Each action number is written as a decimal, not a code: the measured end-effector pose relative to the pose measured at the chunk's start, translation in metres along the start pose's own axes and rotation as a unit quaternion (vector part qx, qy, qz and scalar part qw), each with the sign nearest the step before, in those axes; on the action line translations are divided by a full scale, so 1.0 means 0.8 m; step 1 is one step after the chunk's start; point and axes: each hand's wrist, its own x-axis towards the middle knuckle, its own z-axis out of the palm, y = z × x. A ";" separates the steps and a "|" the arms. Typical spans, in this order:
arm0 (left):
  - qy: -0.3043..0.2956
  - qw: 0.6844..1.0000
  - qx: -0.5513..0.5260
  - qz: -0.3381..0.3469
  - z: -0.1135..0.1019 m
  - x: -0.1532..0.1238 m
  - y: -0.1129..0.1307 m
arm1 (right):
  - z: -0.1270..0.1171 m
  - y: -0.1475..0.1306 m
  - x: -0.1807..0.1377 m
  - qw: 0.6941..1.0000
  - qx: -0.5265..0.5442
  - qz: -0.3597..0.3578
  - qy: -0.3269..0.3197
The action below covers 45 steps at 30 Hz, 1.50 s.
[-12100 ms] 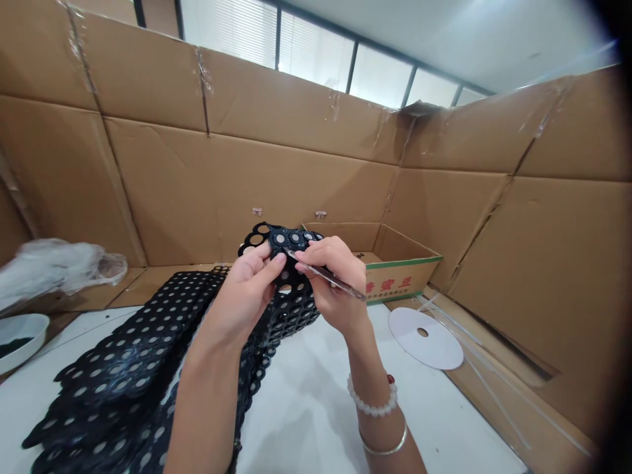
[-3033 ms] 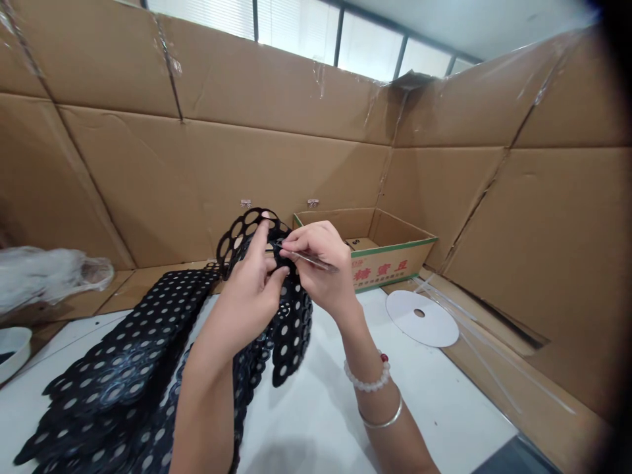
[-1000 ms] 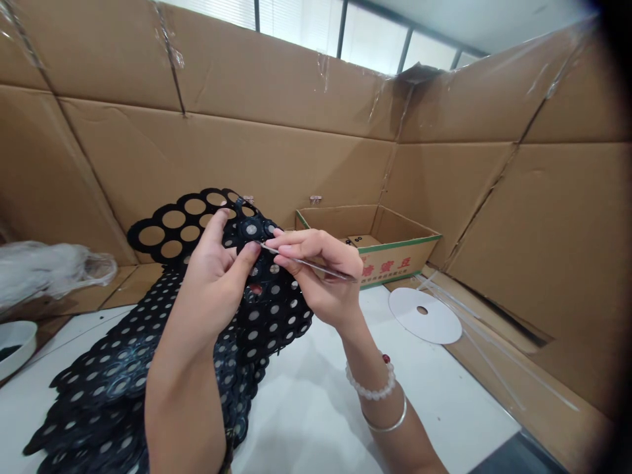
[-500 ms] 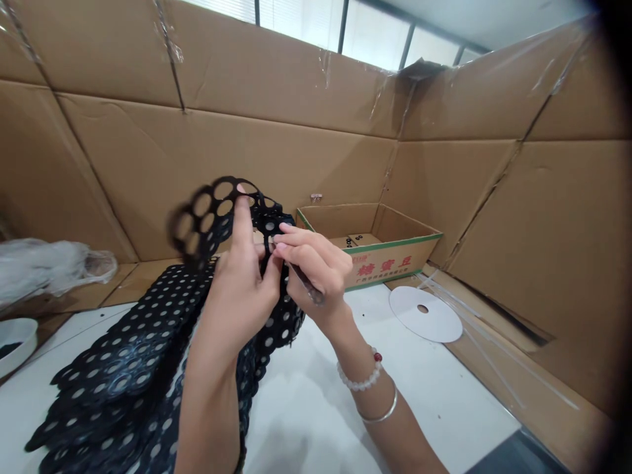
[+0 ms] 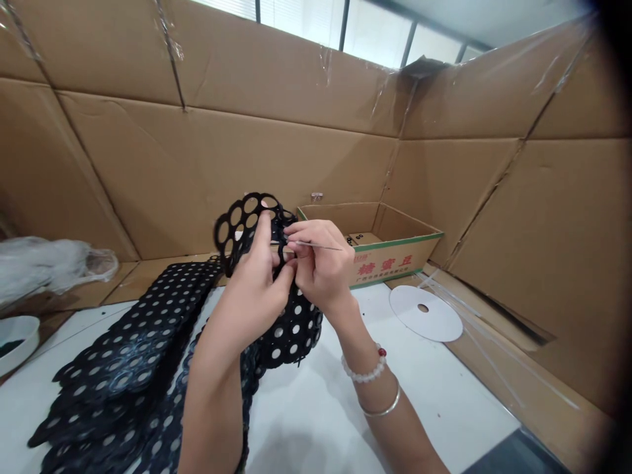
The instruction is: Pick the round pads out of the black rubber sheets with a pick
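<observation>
A strip of black material with rows of round holes [image 5: 291, 332] is raised off the table, its upper end curling over in a loop. My left hand [image 5: 251, 283] grips it, index finger stretched up against the loop and thumb pressed on the near side. Close beside, my right hand [image 5: 323, 260] pinches a thin metal tool, perhaps tweezers [image 5: 316, 245], with its tip at the strip by my left thumb. The tip itself is hidden by my fingers. More of the perforated black material [image 5: 153, 316] lies in layers on the left of the table.
An open cardboard box [image 5: 395, 260] with a green edge stands at the back right. In front of it lies a white disc [image 5: 424, 313] with a centre hole. A white bowl [image 5: 20, 339] and clear plastic wrap [image 5: 54, 266] are at far left. Cardboard walls [image 5: 276, 145] surround the table.
Both hands and the held strip have shifted slightly right and down. The loop, blurred before, is now steadier. The tool has swung from slanting downward to nearly level.
</observation>
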 end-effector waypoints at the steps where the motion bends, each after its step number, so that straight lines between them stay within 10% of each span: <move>1: -0.008 1.000 0.012 -0.007 0.001 0.001 0.000 | 0.000 0.001 -0.001 1.000 -0.008 0.005 0.006; 14: -0.087 0.992 0.086 -0.020 0.005 0.001 0.003 | -0.002 0.025 -0.005 0.938 0.169 0.281 0.111; 37: -0.106 0.992 0.043 -0.062 -0.004 0.004 -0.011 | -0.015 0.025 0.008 0.865 0.386 0.321 -0.018; 45: -0.056 0.989 -0.091 -0.099 -0.013 0.006 -0.007 | 0.005 -0.008 0.000 0.917 0.304 0.259 0.023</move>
